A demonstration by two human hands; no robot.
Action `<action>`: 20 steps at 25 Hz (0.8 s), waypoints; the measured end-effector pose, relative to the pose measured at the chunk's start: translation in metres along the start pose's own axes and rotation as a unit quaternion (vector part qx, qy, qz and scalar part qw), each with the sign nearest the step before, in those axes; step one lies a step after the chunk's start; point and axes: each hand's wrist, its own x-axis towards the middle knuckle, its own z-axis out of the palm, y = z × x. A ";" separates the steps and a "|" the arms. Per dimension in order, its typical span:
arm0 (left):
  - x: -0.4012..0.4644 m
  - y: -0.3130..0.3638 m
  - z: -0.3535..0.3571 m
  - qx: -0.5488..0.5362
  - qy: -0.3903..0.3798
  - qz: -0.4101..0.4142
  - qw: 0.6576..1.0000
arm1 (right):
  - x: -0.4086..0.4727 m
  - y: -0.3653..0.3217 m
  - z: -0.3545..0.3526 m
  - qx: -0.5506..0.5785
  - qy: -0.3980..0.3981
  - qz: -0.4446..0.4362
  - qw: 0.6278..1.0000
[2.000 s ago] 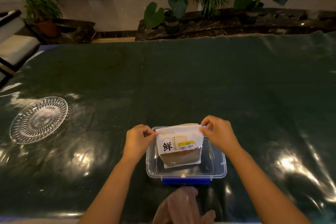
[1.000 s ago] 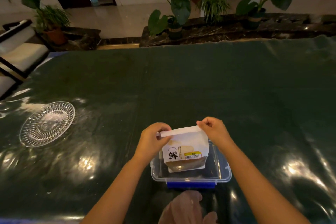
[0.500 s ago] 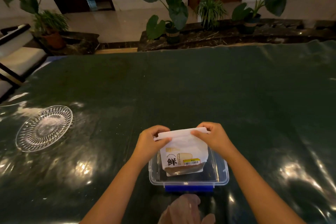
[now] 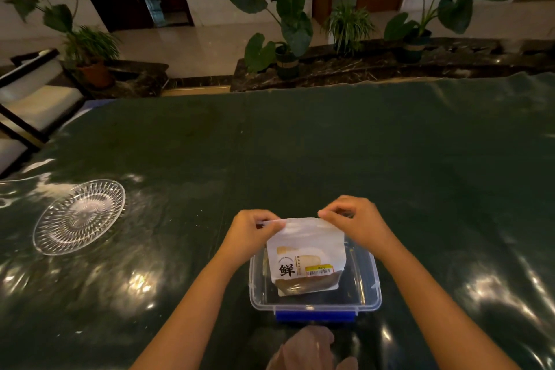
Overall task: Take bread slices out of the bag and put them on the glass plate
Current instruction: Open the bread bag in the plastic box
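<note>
A white bread bag (image 4: 303, 252) with a black character and a yellow label stands upright in a clear plastic box (image 4: 369, 288). Brown bread shows through its clear lower part. My left hand (image 4: 252, 234) pinches the bag's top edge at the left. My right hand (image 4: 357, 222) pinches the same edge nearer the middle and right. The bag's top looks closed. The ribbed glass plate (image 4: 79, 216) lies bare on the table far to the left.
The box has a blue latch (image 4: 315, 316) at its near side. A clear plastic glove (image 4: 309, 348) lies at the table's near edge. A dark green glossy cloth (image 4: 300, 144) covers the table. Potted plants stand beyond the far edge, and a chair stands at the left.
Both hands kept hold of the bag's top edge and lifted it slightly. My right hand slid leftward along the edge toward the middle. The camera tilted a little.
</note>
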 end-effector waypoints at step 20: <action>-0.033 0.016 0.039 0.485 0.033 0.199 0.851 | 0.022 -0.031 -0.001 -0.237 -0.159 -0.053 0.957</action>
